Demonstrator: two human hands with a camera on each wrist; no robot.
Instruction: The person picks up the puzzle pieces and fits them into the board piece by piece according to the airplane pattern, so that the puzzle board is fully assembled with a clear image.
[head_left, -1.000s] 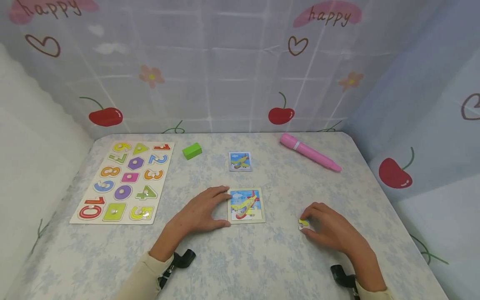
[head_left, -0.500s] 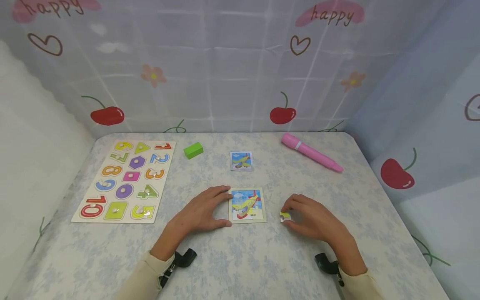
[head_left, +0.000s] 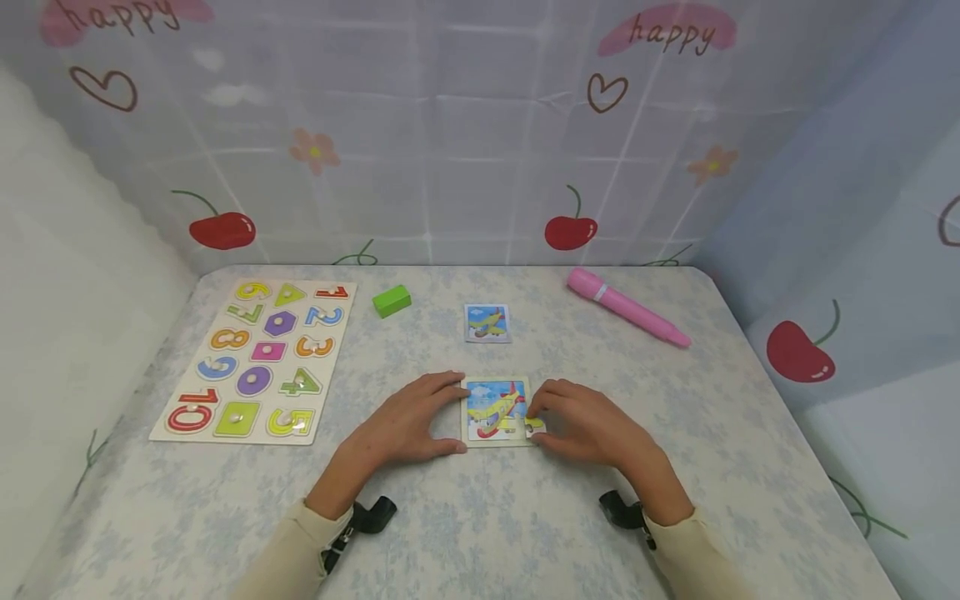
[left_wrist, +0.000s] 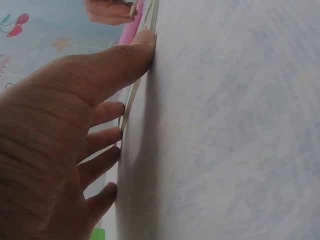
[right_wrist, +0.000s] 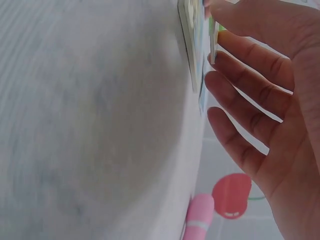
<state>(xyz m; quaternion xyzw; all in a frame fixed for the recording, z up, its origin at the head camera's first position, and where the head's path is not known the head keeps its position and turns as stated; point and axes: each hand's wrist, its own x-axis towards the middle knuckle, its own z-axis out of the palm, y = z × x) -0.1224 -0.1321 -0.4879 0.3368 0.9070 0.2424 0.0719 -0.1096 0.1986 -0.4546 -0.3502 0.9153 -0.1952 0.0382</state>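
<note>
A small square jigsaw puzzle [head_left: 495, 410] in a pale frame shows a yellow airplane on blue sky. It lies on the table in front of me. My left hand [head_left: 401, 421] touches the frame's left side with thumb and fingertips, the fingers spread. In the left wrist view, the left thumb [left_wrist: 120, 62] lies on the frame edge. My right hand [head_left: 592, 421] pinches a small yellow-and-white puzzle piece [head_left: 534, 427] at the puzzle's lower right. In the right wrist view, the piece [right_wrist: 213, 42] is edge-on between thumb and fingers, just above the frame [right_wrist: 188, 45].
Behind the puzzle lies a small airplane picture card [head_left: 487, 322]. A number-and-shape peg board [head_left: 258, 367] is at the left, with a green block [head_left: 392, 301] beside it. At the back right lies a pink marker-shaped thing [head_left: 628, 307]. A printed curtain [head_left: 480, 133] hangs behind the table.
My right hand has moved left with the puzzle piece, from the open table at the right to the puzzle's right edge. The left hand has stayed at the puzzle's left side.
</note>
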